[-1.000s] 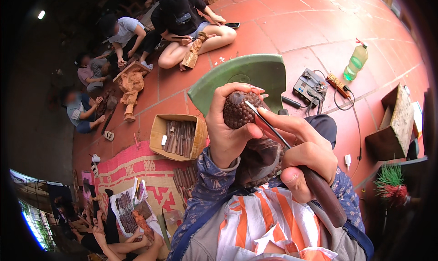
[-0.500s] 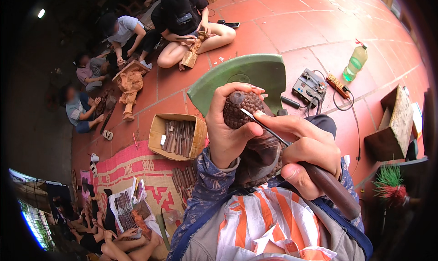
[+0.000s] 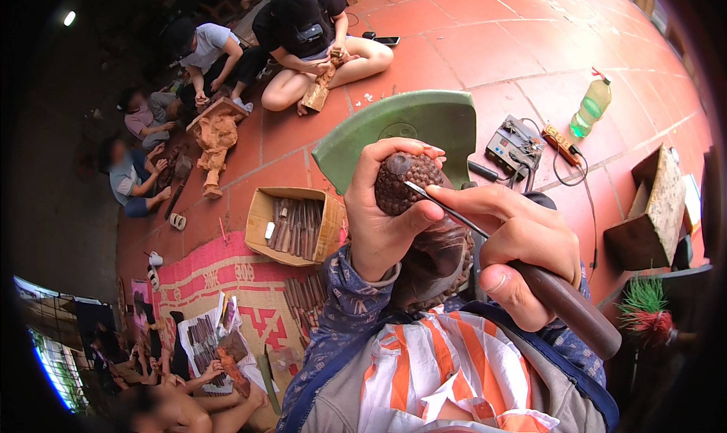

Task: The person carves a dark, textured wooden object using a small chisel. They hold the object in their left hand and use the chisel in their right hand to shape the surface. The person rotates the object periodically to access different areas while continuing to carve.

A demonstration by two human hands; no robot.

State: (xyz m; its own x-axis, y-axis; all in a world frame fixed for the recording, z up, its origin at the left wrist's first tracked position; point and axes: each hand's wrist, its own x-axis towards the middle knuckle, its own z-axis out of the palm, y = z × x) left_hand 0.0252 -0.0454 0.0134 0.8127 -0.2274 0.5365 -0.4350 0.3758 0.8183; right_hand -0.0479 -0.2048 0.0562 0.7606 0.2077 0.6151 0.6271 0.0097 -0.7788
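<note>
A dark brown carved wooden figure (image 3: 435,270) rests upright in my lap, its head covered in small round knobs. My left hand (image 3: 379,225) is wrapped round that head, thumb in front and fingers behind. In my right hand (image 3: 526,244) is a carving chisel (image 3: 568,308), its thick wooden handle running out past the palm to the lower right. My right index finger lies along the thin metal shaft. The blade's tip touches the knobbed surface, close to my left thumb. A white and orange striped cloth (image 3: 443,357) covers my front below the figure.
Beyond my hands stands a green plastic dustpan-like scoop (image 3: 424,115). Left is a cardboard box (image 3: 331,228) of chisels, with more on a patterned mat (image 3: 204,270). A control box (image 3: 515,147), power strip (image 3: 559,139) and bottle (image 3: 592,107) stand right. Co-workers sit at far left.
My right hand and the chisel handle have shifted slightly right and down. The blade still meets the figure's head. At lower left, a person has leaned further into view.
</note>
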